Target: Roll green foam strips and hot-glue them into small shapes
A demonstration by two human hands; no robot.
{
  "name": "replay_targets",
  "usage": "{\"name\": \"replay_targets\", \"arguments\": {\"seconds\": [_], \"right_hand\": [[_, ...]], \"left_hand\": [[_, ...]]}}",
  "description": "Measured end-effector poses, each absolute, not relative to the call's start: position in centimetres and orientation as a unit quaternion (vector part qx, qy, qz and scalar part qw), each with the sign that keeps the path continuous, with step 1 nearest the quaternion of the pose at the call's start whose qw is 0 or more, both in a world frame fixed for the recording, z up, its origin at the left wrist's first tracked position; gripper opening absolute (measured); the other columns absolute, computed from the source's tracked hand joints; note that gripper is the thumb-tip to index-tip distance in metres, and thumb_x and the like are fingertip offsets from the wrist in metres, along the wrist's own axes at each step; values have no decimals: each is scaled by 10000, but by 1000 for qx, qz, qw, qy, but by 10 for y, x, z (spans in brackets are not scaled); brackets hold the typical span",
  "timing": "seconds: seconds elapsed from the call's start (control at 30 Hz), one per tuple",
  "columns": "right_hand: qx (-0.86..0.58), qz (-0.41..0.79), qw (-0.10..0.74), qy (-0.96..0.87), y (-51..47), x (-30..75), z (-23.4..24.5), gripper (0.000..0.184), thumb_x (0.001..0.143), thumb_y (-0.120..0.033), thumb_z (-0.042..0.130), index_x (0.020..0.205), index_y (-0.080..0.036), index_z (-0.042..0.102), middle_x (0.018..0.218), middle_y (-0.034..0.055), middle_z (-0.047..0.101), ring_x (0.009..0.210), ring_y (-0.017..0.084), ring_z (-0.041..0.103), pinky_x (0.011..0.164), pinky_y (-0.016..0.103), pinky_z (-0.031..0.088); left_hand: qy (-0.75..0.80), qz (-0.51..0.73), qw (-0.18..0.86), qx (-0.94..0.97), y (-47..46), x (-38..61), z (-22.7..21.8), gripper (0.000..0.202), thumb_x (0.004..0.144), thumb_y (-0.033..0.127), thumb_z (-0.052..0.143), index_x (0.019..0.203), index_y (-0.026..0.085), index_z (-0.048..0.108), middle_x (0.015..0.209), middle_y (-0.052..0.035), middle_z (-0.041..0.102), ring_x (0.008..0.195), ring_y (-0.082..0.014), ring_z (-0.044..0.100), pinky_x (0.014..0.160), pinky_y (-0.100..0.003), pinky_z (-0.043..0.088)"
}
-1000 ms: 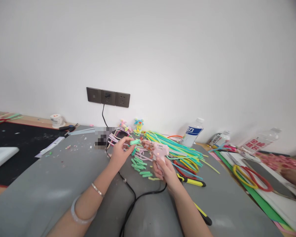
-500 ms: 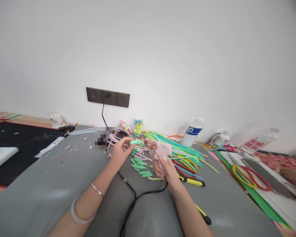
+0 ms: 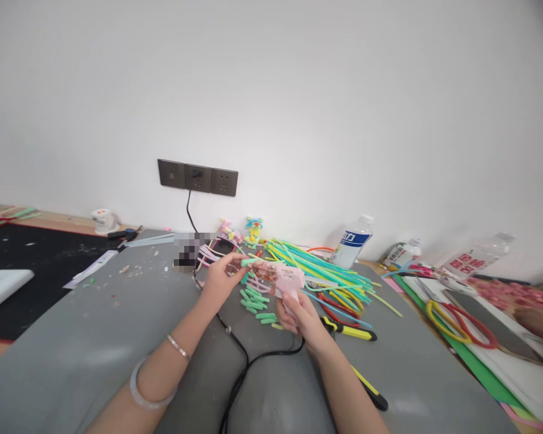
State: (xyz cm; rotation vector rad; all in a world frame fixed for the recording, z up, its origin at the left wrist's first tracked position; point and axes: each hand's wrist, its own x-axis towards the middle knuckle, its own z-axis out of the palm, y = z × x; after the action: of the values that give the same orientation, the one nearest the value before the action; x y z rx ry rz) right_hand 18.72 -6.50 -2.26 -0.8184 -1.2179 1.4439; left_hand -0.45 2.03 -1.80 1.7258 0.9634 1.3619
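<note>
My right hand is wrapped round the handle of a pink hot glue gun, its black cord trailing down toward me. The gun's nozzle end, crusted with brownish glue, points left. Between thumb and fingers, my left hand pinches a short green fuzzy piece, which looks like pipe cleaner. The nozzle is right at that piece; whether they touch, I cannot tell. Just below lie several similar green pieces in a loose pile. Lilac pipe cleaners lie partly hidden behind my hands.
Bundled green and yellow pipe cleaners lie behind the gun, near a white bottle. Yellow-and-black pliers rest to the right. Two small colourful figures stand by the wall. Scissors and another person's hand are far right.
My right hand has brought the glue gun left, so its nozzle now meets or nearly meets the green piece. My left hand has stayed almost in place.
</note>
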Motion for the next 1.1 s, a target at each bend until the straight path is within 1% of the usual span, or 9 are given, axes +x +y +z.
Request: {"name": "replay_targets", "arguments": {"seconds": [0.27,0.6,0.77,0.93,1.1], "right_hand": [[-348,596,513,-510,-65,187,-22,376,870,-531,593,952,-165,568,463,-112,331,369,42,184,372,204,155],[-352,588,514,-515,-63,188,-22,393,861,-550,597,932,-163,582,466,-108,339,359,40,207,371,200,161],[-348,588,521,-511,-59,190,-27,408,838,-566,619,907,-166,574,456,-113,331,359,37,178,354,192,154],[-359,581,522,-511,-61,190,-25,418,838,-578,611,901,-166,571,447,-114,328,352,36,181,356,196,151],[-380,579,522,-498,-63,190,-20,435,832,-594,608,916,-169,564,455,-112,326,369,38,151,364,208,124]], "left_hand": [[371,529,360,673,19,-4,-15,191,770,271,654,927,167,682,850,-51,709,716,-160,626,624,-244,506],[365,547,369,657,22,-5,-22,199,785,305,679,927,165,671,789,-23,662,677,-138,597,611,-230,492],[358,552,381,649,24,-6,-25,201,788,299,687,935,164,663,803,-26,659,697,-139,604,631,-233,493],[351,556,398,640,23,-6,-24,212,788,303,685,942,162,650,814,-34,653,710,-146,605,622,-235,499],[357,555,402,635,20,-5,-19,214,777,318,690,912,159,645,816,-41,649,703,-149,604,590,-227,491]]}}
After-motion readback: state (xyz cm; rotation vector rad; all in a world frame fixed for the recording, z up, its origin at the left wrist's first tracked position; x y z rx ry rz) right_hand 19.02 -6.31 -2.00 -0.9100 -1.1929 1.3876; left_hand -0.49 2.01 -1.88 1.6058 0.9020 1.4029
